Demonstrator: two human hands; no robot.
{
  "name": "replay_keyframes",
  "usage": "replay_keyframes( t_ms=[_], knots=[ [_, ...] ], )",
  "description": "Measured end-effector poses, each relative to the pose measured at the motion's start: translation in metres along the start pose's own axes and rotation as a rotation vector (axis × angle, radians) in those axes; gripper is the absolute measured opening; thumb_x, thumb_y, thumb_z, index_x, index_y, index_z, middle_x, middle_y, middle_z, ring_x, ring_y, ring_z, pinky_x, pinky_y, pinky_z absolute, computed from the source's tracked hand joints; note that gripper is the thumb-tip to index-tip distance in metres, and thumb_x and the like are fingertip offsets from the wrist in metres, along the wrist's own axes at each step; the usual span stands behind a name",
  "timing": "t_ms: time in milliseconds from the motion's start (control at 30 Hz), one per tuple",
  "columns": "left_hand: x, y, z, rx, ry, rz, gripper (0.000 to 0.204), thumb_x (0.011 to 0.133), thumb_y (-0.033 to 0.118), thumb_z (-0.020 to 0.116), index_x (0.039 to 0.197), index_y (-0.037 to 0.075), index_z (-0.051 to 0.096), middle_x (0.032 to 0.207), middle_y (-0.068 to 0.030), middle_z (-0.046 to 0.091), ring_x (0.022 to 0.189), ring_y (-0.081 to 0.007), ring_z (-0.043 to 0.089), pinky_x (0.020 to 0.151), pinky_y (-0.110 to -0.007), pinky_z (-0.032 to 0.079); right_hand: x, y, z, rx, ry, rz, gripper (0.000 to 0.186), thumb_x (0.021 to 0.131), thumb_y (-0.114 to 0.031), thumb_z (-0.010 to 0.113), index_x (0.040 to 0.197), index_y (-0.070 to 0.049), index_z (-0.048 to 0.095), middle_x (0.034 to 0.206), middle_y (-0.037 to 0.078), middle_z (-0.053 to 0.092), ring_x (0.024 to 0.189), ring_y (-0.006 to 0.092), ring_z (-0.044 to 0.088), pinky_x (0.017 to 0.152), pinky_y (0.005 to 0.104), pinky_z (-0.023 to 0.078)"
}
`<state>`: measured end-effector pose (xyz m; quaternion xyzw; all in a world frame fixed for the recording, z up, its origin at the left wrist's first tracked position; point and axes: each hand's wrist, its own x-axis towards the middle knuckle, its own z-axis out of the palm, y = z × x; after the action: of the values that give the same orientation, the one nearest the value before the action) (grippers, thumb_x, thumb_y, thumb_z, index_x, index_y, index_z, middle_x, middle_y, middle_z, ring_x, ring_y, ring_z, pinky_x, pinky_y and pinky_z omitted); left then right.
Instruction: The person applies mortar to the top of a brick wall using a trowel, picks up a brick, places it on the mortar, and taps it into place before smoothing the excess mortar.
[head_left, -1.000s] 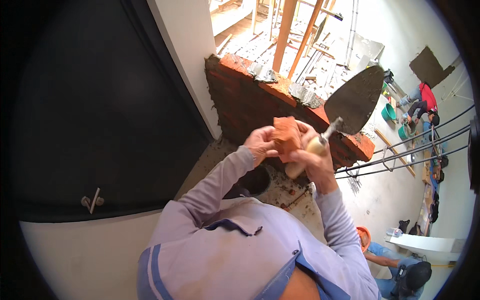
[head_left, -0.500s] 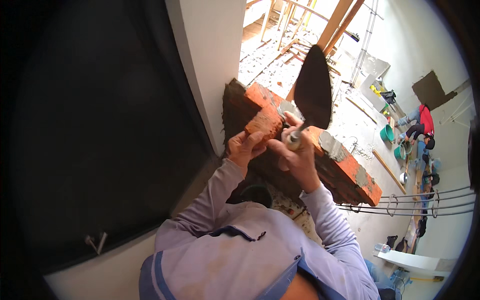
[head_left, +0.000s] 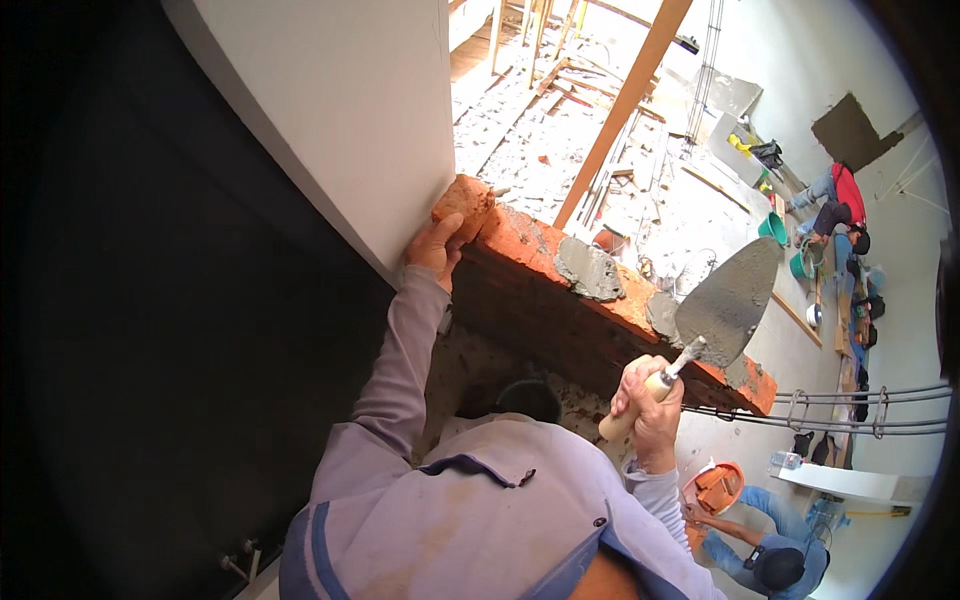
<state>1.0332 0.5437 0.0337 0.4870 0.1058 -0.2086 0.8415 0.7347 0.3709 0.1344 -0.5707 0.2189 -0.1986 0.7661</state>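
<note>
Left hand (head_left: 436, 245) part-curled, thumb and fingers on a brick piece (head_left: 464, 205); how far the fingers reach round it can't be told, the far side is hidden. Piece sits at the left end of the brick wall (head_left: 517, 238), on its top, right beside the white pillar (head_left: 340, 100). Right hand (head_left: 648, 410) wrapped tight round the wooden handle of a trowel (head_left: 732, 300), well apart from the left hand; blade points up and to the right, broad face toward the camera, grey smears on it, in front of the wall's right end. Grey mortar (head_left: 590, 268) lies in separate patches along the wall top, bare orange-red brick between them. Dark bucket (head_left: 530, 400) on the floor near side of the wall, partly behind the wearer's chest. Black panel (head_left: 200, 300) fills the left, metal lever handle (head_left: 240, 562) low on it. Past the wall: leaning timber post (head_left: 625, 110), floor littered with rubble and boards. Rebar cage (head_left: 860, 410) runs right from near the wall's end. Lower right, a co-worker (head_left: 775, 560) has a hand at an orange tub (head_left: 715, 487) of brick-coloured pieces. Farther off, a second co-worker in red (head_left: 848, 195) bends near two green buckets (head_left: 772, 228).
</note>
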Motion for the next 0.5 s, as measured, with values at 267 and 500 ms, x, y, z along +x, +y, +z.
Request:
replay_keyframes(
  t_ms=[267, 500],
  knots=[
    [-0.004, -0.018, 0.018, -0.102, 0.242, 0.068, 0.031, 0.073, 0.02, 0.084, 0.096, 0.012, 0.064, 0.088, 0.0019, 0.065, 0.071, -0.0095, 0.059, 0.062, -0.022, 0.048, -0.002, 0.001, 0.003, 0.052, 0.046, 0.044, 0.019, 0.089, -0.005, 0.065, 0.082, -0.006, 0.047, 0.076, 0.007, 0.052, 0.05, 0.0115, 0.051, 0.046, 0.0263, 0.047],
    [0.0, -0.026, 0.017, -0.122, 0.327, 0.103, 0.037, 0.07, 0.022, 0.088, 0.091, 0.006, 0.061, 0.087, -0.0049, 0.065, 0.072, -0.013, 0.06, 0.065, -0.027, 0.053, 0.017, -0.009, 0.026, 0.009, -0.03, 0.012, 0.018, 0.09, -0.007, 0.063, 0.085, -0.005, 0.046, 0.077, 0.007, 0.05, 0.05, 0.0119, 0.05, 0.046, 0.0268, 0.047]
  ],
)
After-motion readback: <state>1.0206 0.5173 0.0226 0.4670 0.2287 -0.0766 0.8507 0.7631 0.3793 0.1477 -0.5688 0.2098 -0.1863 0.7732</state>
